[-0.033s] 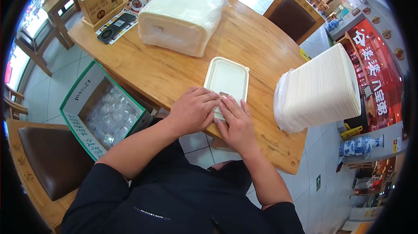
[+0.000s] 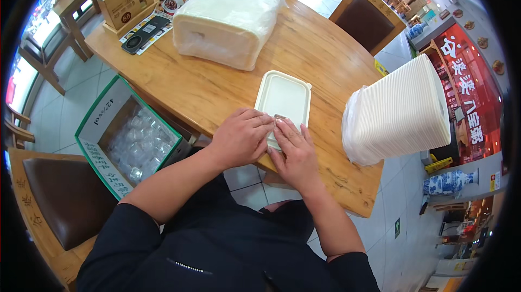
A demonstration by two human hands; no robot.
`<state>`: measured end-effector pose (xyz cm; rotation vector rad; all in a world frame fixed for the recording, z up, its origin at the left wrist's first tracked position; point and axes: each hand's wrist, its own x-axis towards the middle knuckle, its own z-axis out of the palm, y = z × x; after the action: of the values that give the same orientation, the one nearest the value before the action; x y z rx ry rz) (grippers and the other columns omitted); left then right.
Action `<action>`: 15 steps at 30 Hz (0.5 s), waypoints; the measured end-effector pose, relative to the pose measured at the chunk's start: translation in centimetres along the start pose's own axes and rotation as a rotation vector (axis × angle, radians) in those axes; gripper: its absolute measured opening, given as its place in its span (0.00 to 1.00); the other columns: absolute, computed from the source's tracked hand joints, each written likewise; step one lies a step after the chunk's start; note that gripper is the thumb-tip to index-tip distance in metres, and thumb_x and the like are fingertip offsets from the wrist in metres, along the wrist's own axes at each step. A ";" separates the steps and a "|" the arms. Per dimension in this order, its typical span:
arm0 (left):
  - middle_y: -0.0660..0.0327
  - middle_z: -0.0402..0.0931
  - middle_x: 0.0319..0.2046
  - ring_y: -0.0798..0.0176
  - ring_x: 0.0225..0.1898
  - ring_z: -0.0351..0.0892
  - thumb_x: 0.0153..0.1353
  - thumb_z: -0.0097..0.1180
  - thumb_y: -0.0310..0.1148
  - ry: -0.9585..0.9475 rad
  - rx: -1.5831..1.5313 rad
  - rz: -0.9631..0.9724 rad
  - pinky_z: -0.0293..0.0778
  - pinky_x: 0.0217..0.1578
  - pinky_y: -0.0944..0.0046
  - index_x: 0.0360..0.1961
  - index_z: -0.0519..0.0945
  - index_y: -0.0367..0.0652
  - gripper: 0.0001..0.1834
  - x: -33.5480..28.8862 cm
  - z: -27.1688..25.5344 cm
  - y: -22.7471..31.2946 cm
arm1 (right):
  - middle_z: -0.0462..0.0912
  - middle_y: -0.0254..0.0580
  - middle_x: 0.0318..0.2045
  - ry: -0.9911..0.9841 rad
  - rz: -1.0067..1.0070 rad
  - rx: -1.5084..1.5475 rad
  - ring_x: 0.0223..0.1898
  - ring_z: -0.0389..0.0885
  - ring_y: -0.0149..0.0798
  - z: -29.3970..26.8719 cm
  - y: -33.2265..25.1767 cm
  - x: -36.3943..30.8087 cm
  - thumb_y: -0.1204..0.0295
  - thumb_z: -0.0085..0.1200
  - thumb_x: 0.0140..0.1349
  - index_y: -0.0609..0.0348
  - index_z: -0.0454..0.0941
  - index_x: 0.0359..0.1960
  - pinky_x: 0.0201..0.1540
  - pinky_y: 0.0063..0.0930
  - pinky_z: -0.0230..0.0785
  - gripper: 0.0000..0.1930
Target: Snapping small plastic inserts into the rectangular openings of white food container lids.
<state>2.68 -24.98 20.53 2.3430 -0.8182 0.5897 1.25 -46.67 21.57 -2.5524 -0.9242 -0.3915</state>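
Observation:
A cream rectangular lid or tray (image 2: 286, 94) with a raised rim lies on the wooden table's near edge. Over its near half, my left hand (image 2: 244, 135) and my right hand (image 2: 296, 148) meet fingertip to fingertip. The left fingers are pressed together and bent inward. My right fingers point forward, with the thumb lower, by the lid's near edge. A tiny pale piece seems to sit between the fingertips, too small to make out. Just beyond them a small grey mark shows on the lid. My hands cover the lid's near end.
A plastic-wrapped pack of cream containers (image 2: 228, 18) stands behind. To the right leans a tall nested stack of cream trays (image 2: 396, 110), partly bagged. A black phone (image 2: 145, 34) and a chopstick box (image 2: 126, 1) are far left. Beside the table sits a green-edged carton (image 2: 97, 151) of clear plastic pieces.

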 end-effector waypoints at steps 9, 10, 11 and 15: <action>0.54 0.87 0.55 0.53 0.58 0.84 0.60 0.62 0.31 -0.043 -0.010 0.004 0.74 0.64 0.52 0.54 0.88 0.39 0.20 0.1 -0.2 -0.1 | 0.85 0.41 0.58 -0.007 0.027 0.022 0.68 0.77 0.49 -0.8 0.0 1.0 0.61 0.69 0.63 0.61 0.88 0.56 0.71 0.73 0.58 0.22; 0.55 0.87 0.55 0.53 0.58 0.83 0.61 0.62 0.31 -0.053 0.001 -0.001 0.74 0.63 0.51 0.54 0.88 0.39 0.20 -0.1 -0.2 0.0 | 0.85 0.41 0.59 0.013 0.024 0.037 0.68 0.77 0.49 -0.6 0.0 1.0 0.61 0.70 0.63 0.61 0.88 0.55 0.71 0.73 0.58 0.22; 0.55 0.87 0.56 0.52 0.58 0.83 0.61 0.62 0.31 -0.056 0.015 0.004 0.73 0.63 0.51 0.54 0.88 0.40 0.20 -0.1 -0.3 0.1 | 0.85 0.41 0.58 0.054 0.003 0.025 0.67 0.77 0.49 -0.5 0.0 0.9 0.61 0.70 0.63 0.61 0.88 0.54 0.71 0.73 0.58 0.22; 0.55 0.86 0.57 0.52 0.57 0.82 0.62 0.63 0.33 -0.075 0.063 0.029 0.72 0.62 0.50 0.54 0.88 0.40 0.19 0.3 -0.6 0.3 | 0.85 0.44 0.57 0.196 0.000 -0.038 0.65 0.79 0.52 -0.4 -0.4 0.4 0.61 0.72 0.61 0.61 0.88 0.52 0.71 0.67 0.62 0.22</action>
<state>2.63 -24.94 21.23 2.4270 -0.8801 0.5502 1.28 -46.36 22.17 -2.4926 -0.8520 -0.6521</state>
